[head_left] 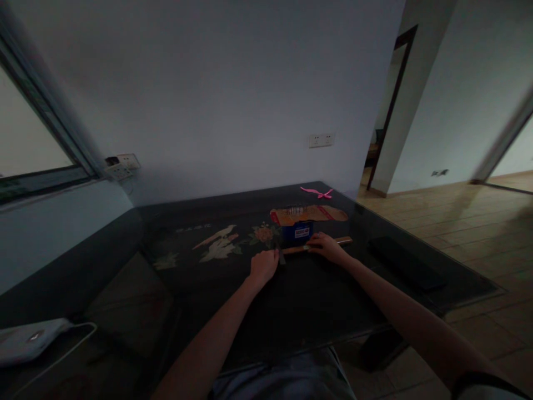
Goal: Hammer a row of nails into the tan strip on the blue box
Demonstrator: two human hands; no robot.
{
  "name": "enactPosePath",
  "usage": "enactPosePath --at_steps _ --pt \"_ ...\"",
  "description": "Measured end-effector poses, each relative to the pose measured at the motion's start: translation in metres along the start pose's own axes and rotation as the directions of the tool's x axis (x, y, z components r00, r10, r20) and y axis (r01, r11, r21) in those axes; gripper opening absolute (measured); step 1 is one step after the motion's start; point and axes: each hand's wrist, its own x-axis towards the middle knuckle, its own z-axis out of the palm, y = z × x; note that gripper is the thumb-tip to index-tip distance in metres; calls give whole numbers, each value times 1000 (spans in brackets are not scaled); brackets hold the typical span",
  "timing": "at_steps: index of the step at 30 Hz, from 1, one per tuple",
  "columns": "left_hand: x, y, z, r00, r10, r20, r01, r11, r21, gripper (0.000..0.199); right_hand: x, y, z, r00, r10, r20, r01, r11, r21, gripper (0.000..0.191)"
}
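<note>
Across the dark table in front of me lies a hammer [296, 249], with a light wooden handle and a dark head at its left end. My right hand [327, 246] is closed on the handle, fingers over its middle, and the handle's end sticks out to the right. At the head, my left hand [265, 264] is closed with thumb and fingers pinched against it. Just behind the hammer stands a small blue box [296, 231] with a white label. A brown and red cardboard piece [331, 213] spreads over its top, with several thin upright prongs [296, 210] showing there.
A pink ribbon [320, 194] lies at the table's back right. To the right rests a flat dark object [406, 262]. A white power strip [31, 340] with a cable is at the left. The dark table [308, 305] has a bird and flower picture and meets the wall behind.
</note>
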Motion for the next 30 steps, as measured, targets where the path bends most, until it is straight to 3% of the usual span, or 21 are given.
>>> enactPosePath --at_steps 16,24,30 --pt "-4 1 -2 999 39 10 -38 999 -9 51 2 2 2 1000 14 7 -14 1000 25 26" --pt "-14 -7 -12 984 170 48 -164 982 -97 42 -3 4 0 999 41 -27 -42 998 -36 31" --pt "-18 -12 -14 967 251 40 -246 964 -98 32 -5 8 -2 997 71 -25 -72 997 -12 22"
